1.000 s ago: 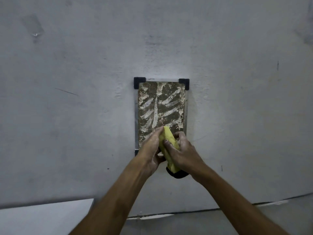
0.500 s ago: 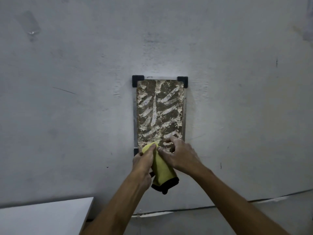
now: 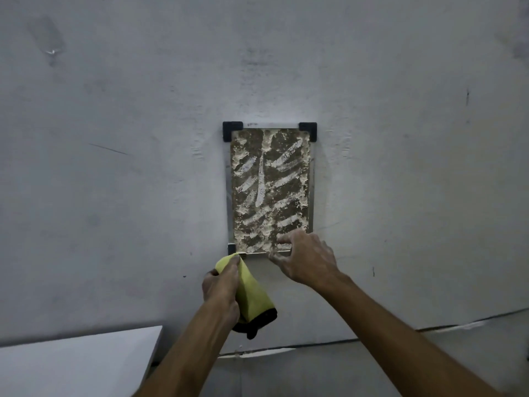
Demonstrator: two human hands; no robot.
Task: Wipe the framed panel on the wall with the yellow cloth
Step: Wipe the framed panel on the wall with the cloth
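The framed panel (image 3: 270,190) hangs upright on the grey wall, with black corner brackets and a brown surface smeared with white streaks. My left hand (image 3: 220,290) grips the folded yellow cloth (image 3: 252,293) just below the panel's lower left corner; the cloth's black edge hangs down. My right hand (image 3: 305,257) has its fingers spread, fingertips touching the panel's lower right edge, and holds nothing. That hand hides the lower right bracket.
A white table top (image 3: 74,365) juts in at the lower left. A dark cable or seam (image 3: 429,329) runs along the wall's base to the right. The wall (image 3: 114,167) around the panel is bare and scuffed.
Both hands held the cloth against the panel's lower part. My right hand let go and stayed at the panel's bottom edge, while my left hand lowered the cloth below the frame.
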